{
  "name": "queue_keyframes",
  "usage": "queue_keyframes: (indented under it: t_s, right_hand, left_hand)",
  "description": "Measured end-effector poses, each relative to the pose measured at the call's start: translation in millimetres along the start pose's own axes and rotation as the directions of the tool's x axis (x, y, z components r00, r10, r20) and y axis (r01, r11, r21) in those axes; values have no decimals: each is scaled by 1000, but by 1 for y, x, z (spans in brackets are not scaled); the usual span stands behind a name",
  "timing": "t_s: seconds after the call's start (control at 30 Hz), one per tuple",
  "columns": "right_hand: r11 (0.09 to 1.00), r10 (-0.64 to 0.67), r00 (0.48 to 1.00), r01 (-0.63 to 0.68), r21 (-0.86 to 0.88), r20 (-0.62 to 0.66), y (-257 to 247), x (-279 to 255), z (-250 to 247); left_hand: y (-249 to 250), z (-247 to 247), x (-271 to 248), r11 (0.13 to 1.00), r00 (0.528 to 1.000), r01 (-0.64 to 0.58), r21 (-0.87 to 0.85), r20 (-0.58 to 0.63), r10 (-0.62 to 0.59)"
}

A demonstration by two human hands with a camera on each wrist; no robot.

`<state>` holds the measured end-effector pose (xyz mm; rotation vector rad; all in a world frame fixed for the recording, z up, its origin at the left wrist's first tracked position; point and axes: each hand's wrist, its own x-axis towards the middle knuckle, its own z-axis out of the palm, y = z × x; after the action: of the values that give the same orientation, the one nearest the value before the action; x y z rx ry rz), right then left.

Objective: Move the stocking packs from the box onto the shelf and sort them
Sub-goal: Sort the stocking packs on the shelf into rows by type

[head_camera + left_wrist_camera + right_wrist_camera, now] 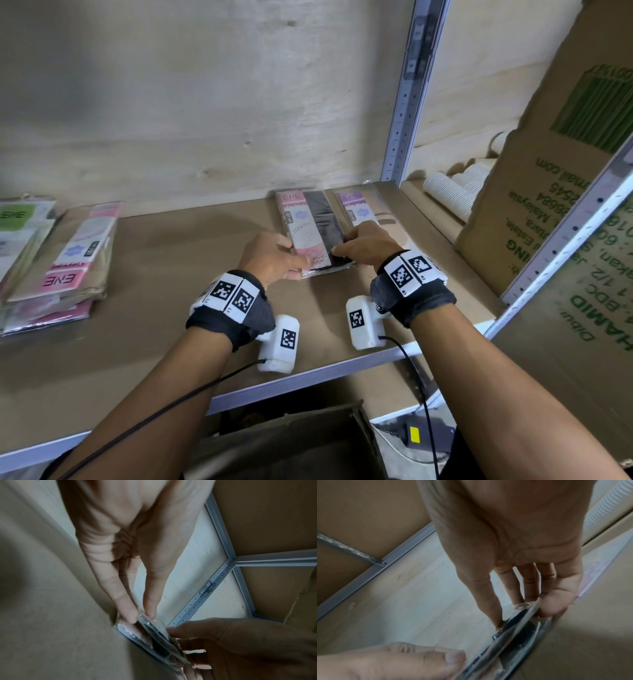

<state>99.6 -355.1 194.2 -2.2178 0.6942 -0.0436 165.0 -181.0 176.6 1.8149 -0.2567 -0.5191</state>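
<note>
A stocking pack (313, 233) with a pink label and black stockings lies lengthwise on the brown shelf board (171, 291). My left hand (291, 258) pinches its near left edge, and my right hand (346, 245) pinches its near right edge. In the left wrist view my left hand (140, 615) has thumb and finger closed on the glossy pack (154, 632). The right wrist view has my right hand (525, 609) gripping the pack (513, 630) slightly lifted, with another plastic edge beneath it. A purple-label pack (359, 209) lies just to the right.
A stack of pink-label packs (68, 267) and a green-label pack (20, 219) sit at the shelf's left. Right of the grey metal upright (407, 102) lie white paper cups (452, 195) and a printed cardboard box (555, 178). An open cardboard box (291, 442) stands below the shelf edge.
</note>
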Motion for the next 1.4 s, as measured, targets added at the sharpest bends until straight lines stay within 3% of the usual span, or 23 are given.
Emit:
queue_keyframes:
  t_s: [0.6, 0.93, 1.2, 1.4]
  right_hand:
    - [1000, 0, 1000, 0, -15, 1, -3, -8, -4]
    - [969, -228, 961, 240, 64, -153, -24, -24, 11]
    - [903, -316, 947, 281, 325, 58, -70, -42, 52]
    - [921, -333, 903, 250, 298, 273, -125, -44, 107]
  left_hand:
    - [1, -9, -1, 997, 997, 22, 78, -69, -17]
    - [2, -83, -16, 995, 972, -65, 76, -220, 80]
    - [0, -156, -43, 990, 933, -92, 104, -338, 122]
    - [-4, -228, -66, 989, 878, -101, 109, -458, 140]
